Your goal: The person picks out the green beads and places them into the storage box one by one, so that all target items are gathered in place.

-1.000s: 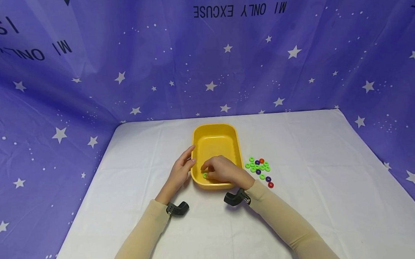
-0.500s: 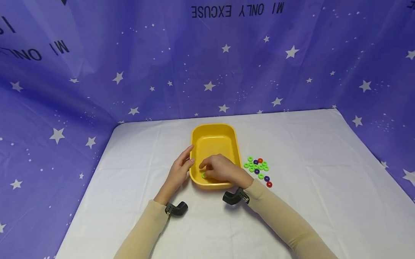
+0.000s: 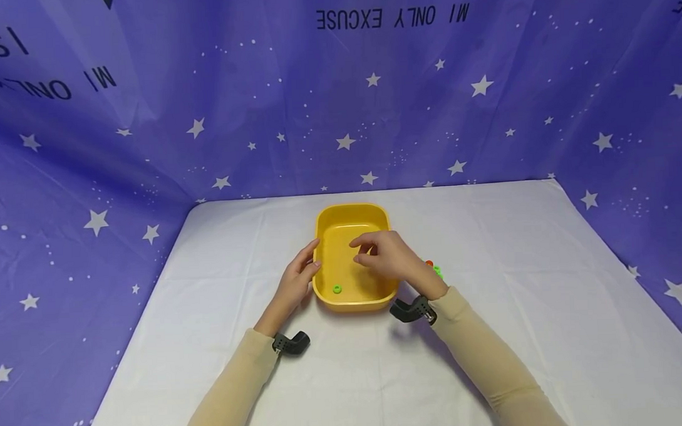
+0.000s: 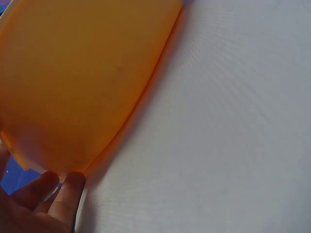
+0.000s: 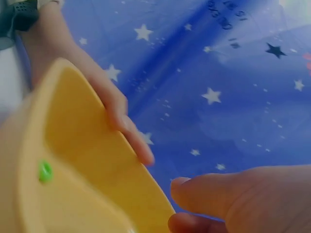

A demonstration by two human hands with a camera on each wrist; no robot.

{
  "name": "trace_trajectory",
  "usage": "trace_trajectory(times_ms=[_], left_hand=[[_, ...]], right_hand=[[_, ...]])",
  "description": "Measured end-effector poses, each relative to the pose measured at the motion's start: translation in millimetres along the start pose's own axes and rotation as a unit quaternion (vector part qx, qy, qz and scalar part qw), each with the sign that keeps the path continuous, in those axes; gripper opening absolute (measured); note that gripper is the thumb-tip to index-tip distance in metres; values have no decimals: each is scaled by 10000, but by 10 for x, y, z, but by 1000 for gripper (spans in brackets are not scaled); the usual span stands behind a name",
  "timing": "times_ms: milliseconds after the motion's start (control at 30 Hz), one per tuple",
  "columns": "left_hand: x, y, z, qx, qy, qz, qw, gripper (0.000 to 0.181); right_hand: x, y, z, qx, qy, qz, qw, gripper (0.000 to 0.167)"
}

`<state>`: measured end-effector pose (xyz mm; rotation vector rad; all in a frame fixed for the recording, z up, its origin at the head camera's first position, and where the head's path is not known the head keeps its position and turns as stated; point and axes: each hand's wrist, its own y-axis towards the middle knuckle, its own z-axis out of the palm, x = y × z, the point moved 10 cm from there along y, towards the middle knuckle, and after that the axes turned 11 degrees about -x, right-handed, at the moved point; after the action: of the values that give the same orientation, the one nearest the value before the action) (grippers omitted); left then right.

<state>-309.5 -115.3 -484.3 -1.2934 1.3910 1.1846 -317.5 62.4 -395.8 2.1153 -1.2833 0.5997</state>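
Note:
A small green ring-shaped bead [image 3: 337,289] lies on the floor of the yellow tray [image 3: 355,306], near its front left corner. My left hand [image 3: 295,278] rests against the tray's left side, fingers fairly straight. In the left wrist view its fingertips [image 4: 73,179] touch the tray's outer wall. Over the right half of the tray hovers my right hand [image 3: 389,254]. Its thumb and index finger are bent and apart, with nothing seen between them. The right wrist view also has the green bead [image 5: 45,172] inside the tray.
More beads [image 3: 437,271], green and one red-orange, show right of the tray; my right forearm hides others. A white cloth [image 3: 520,332] covers the table. Purple starred curtains [image 3: 269,102] stand behind and at the sides.
My right hand has lifted away from the green bead and moved right and back, leaving the bead in the tray. It now covers most of the loose beads. My left hand stays put.

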Motion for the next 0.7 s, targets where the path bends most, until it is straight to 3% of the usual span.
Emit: trace_trajectory(times_ms=[333, 700], left_hand=[[-14, -10, 6, -4, 29, 38, 10000, 53], [14, 3, 0, -20, -25, -34, 10000, 54]], right_hand=[[-535, -252, -534, -468, -323, 434, 9974, 33], [-1083, -515, -721, -456, -606, 967, 9924, 33]])
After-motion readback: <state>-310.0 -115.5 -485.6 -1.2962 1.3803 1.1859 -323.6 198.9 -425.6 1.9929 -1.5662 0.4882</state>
